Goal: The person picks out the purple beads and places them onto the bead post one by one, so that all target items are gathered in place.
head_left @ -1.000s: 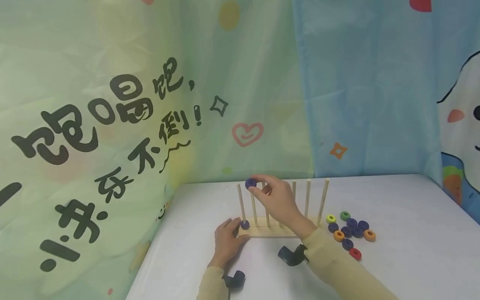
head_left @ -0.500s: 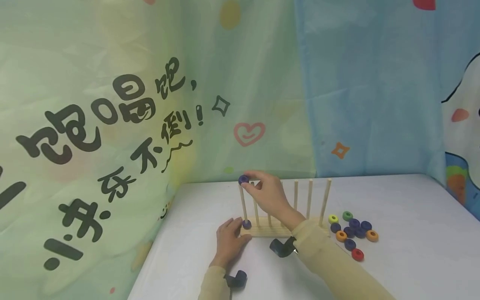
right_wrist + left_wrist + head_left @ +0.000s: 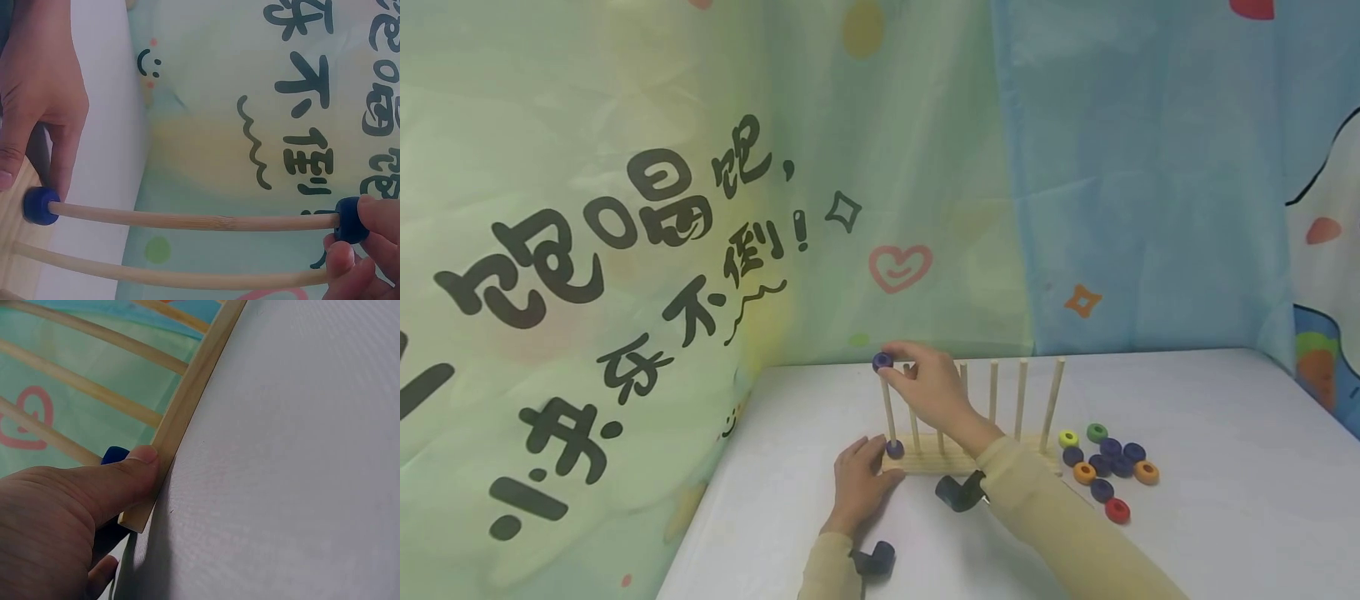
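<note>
My right hand (image 3: 931, 385) pinches a dark blue bead (image 3: 882, 362) at the tip of the leftmost peg (image 3: 889, 408). In the right wrist view the peg's end meets the underside of that blue bead (image 3: 351, 220), with thumb and fingers on its sides. A second blue bead (image 3: 41, 205) sits at the foot of the same peg, against the base. My left hand (image 3: 859, 487) grips the left end of the wooden peg stand (image 3: 928, 465). Its thumb (image 3: 134, 469) presses the stand's front side in the left wrist view; the other fingers are partly hidden.
Loose beads lie to the stand's right: several blue ones (image 3: 1102, 490), a red one (image 3: 1117, 511), a yellow one (image 3: 1068, 438), a green one (image 3: 1097, 432) and orange ones (image 3: 1146, 473). Further upright pegs (image 3: 1051, 408) rise from the stand. A printed curtain (image 3: 895, 167) hangs behind the white table (image 3: 760, 500).
My right hand has carried the blue bead leftward from above the second peg to the top of the leftmost peg. The left hand stays at the stand's end.
</note>
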The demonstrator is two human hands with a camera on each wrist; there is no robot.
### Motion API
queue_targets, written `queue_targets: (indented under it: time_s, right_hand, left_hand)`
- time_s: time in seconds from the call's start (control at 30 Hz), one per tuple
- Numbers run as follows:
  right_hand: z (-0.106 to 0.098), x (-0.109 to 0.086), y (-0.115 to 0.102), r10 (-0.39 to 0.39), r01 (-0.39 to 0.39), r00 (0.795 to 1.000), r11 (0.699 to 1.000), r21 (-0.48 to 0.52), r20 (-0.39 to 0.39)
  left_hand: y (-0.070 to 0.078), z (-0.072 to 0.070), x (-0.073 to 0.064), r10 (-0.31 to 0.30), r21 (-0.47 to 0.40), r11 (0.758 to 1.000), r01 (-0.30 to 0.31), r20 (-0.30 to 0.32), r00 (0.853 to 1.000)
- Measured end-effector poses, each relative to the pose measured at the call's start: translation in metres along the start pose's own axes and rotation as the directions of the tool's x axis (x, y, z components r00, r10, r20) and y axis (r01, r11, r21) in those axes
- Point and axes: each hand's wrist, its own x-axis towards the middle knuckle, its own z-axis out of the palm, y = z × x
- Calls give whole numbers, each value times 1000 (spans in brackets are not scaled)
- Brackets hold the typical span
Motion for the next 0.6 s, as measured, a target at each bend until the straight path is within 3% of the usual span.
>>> queue_targets:
  time_s: [0.17, 0.6]
  right_hand:
    - [3, 0, 3, 0, 0, 1000, 1000, -5, 15]
    - [7, -2, 7, 22, -21, 999, 998, -52, 27]
  left_hand:
    - [3, -1, -1, -33, 2, 999, 33, 20, 999]
    - [4, -2, -2, -36, -13, 999, 36, 22, 999]
